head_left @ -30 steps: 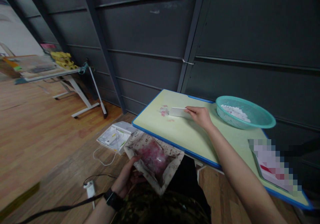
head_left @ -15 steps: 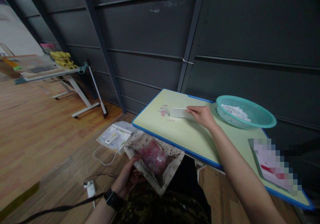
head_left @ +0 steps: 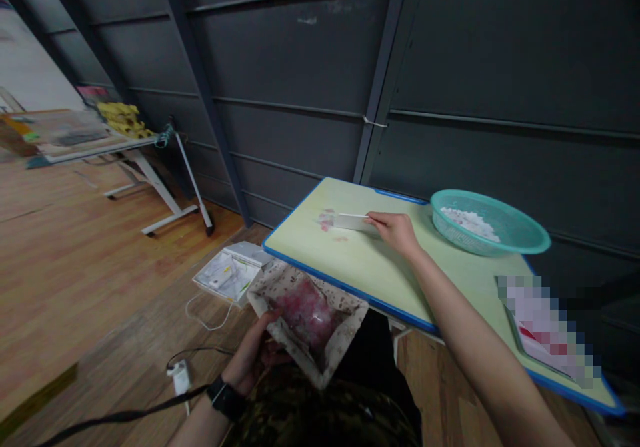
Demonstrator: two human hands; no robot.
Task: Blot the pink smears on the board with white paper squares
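My right hand (head_left: pixel 396 230) reaches across the pale green table (head_left: pixel 380 267) and grips a flat white card (head_left: pixel 353 222) held on edge against the tabletop. Just left of the card lies a small heap of pink bits (head_left: pixel 327 220). My left hand (head_left: pixel 253 360), with a black watch on the wrist, holds a speckled paper box (head_left: pixel 310 320) below the table's near edge. The box contains a mass of pink bits.
A teal basket (head_left: pixel 487 224) holding white pieces stands at the table's far right. Papers (head_left: pixel 545 330) lie on the near right corner. An open white case (head_left: pixel 230 274) and a cable with a plug (head_left: pixel 180 374) lie on the wooden floor. Another table (head_left: pixel 100 144) stands far left.
My right hand has slid the white card a little to the left, closer to the pink bits. The left hand and the box have stayed put.
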